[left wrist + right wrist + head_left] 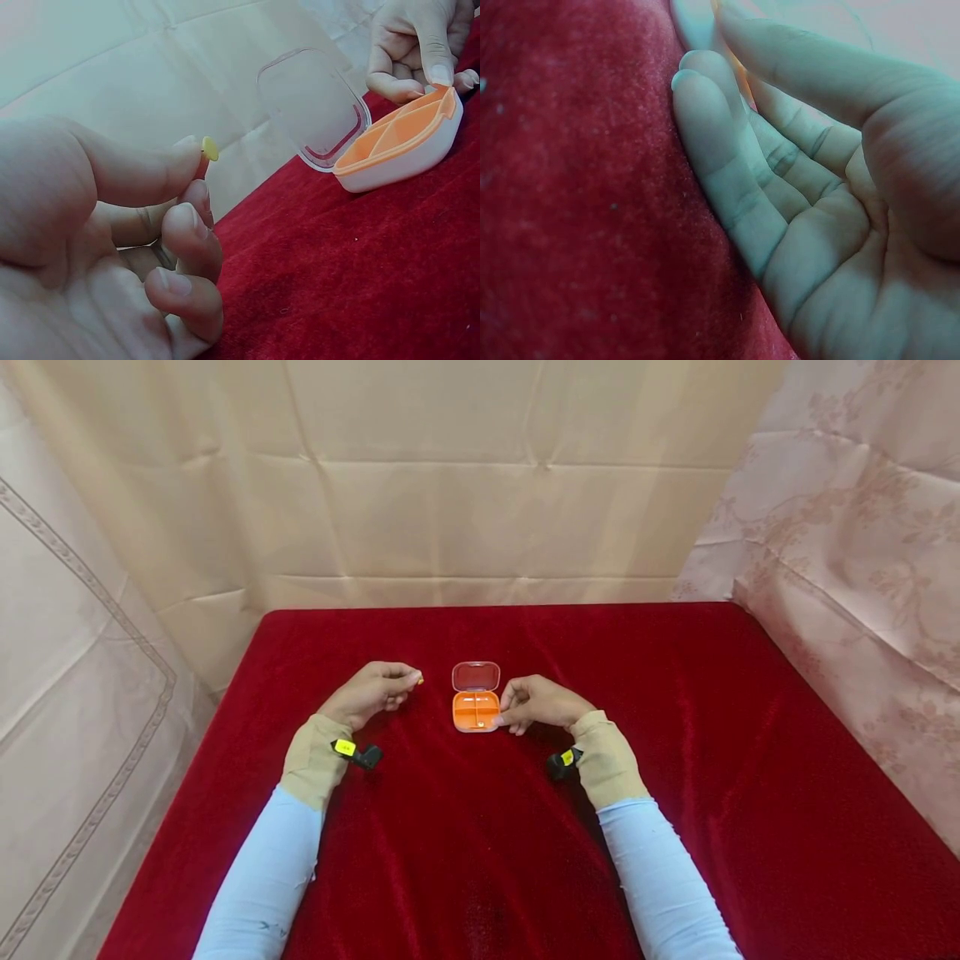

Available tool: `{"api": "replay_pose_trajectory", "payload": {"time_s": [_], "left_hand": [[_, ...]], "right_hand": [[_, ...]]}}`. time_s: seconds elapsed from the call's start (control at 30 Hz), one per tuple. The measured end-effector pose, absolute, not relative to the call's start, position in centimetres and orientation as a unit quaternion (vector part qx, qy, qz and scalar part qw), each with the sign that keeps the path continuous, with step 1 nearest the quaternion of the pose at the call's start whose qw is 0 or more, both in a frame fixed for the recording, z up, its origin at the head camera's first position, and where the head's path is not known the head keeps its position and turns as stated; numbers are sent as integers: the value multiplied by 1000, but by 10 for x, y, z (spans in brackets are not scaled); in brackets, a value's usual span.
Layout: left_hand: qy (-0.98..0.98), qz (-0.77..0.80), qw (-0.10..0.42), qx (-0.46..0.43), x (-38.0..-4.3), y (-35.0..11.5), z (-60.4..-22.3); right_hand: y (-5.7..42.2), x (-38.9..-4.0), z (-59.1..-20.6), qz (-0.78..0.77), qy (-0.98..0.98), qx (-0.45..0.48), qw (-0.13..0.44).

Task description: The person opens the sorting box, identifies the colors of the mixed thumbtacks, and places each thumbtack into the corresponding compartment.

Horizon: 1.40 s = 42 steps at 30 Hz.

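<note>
Light-blue sleeves (266,868) lie nearest, above the red velvet counter (480,852). The left hand (371,693) pinches a small yellow piece (209,148) at the fingertips; only the left wrist view resolves its flat, round head. The right hand (546,702) grasps the right edge of the orange-and-white box (405,166), positioned on the counter between the hands. The head view alone shows a tiny item (481,724) inside the near-right compartment. Beyond, the clear lid (476,676) stands open; a beige curtain (480,518) hangs behind.

Drapes (450,518) around a red-clothed table (465,843) show a curtained-off space.
</note>
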<state>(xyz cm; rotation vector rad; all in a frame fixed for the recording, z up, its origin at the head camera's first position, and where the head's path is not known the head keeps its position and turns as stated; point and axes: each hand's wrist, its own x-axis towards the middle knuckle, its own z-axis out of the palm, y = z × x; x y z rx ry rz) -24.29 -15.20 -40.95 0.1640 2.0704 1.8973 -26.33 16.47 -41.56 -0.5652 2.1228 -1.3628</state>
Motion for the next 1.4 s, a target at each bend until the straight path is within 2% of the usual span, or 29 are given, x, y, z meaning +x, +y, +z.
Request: {"api": "replay_pose_trajectory", "payload": {"time_s": [1.4], "left_hand": [[727,663,164,70,-242,-143,-410]], "right_hand": [[166,-264,-419,-510,789,-206,273]]}}
